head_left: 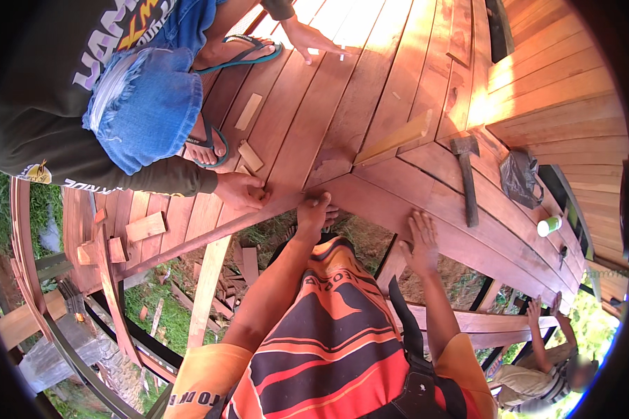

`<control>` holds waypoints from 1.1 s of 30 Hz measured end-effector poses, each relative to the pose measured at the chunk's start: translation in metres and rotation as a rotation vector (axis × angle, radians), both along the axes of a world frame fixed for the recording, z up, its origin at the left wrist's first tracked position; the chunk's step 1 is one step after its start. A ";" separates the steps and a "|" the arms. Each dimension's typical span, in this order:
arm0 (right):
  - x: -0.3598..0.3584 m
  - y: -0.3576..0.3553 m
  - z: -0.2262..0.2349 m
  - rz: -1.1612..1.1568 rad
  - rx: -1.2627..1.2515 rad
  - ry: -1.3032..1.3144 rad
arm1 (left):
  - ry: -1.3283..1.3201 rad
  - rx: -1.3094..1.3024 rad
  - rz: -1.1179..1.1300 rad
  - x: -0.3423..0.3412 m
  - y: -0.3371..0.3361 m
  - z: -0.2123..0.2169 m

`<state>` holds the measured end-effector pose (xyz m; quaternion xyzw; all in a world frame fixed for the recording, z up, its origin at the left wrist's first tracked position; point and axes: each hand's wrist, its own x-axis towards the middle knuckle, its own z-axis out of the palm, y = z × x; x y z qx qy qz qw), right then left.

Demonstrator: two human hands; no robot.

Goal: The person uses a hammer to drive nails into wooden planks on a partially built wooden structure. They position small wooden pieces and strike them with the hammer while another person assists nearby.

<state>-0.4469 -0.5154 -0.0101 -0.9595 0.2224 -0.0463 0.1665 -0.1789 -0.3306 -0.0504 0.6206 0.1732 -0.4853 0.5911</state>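
My left hand (317, 214) is closed at the front edge of the wooden decking, by the corner where boards meet at an angle. Its curled fingers grip the edge of an angled board (374, 200); part of the grip is hidden. Farther right, my right hand (420, 241) lies open, with its fingers stretched out flat on the same board's edge. A thin wooden strip (396, 139) rests on the deck beyond my hands. To the left, a crouching co-worker's hand (241, 191) is at the deck edge, and their other hand (313, 40) reaches over the boards.
A hammer (467, 178), a dark plastic bag (521, 178) and a green-and-white container (549, 225) lie at right. Small wood offcuts (249, 112) are scattered at left. Below the deck edge are grass, scrap wood (250, 265) and framing. Another person (538, 377) reaches up at lower right.
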 end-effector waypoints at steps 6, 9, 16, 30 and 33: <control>-0.016 0.000 -0.022 -0.104 -0.167 0.057 | -0.170 0.065 -0.168 0.006 0.004 0.005; -0.010 -0.001 -0.024 -0.126 -0.190 0.054 | -0.161 0.026 -0.118 0.014 0.001 0.009; -0.012 0.004 -0.021 -0.138 -0.187 0.049 | -0.241 -0.070 -0.111 0.011 0.007 0.011; 0.016 0.073 0.014 -0.442 -0.293 0.163 | -0.138 -0.143 -0.390 0.024 0.039 0.005; 0.017 0.147 0.017 -0.570 -0.254 -0.020 | -0.681 -0.149 -0.827 0.046 0.110 0.001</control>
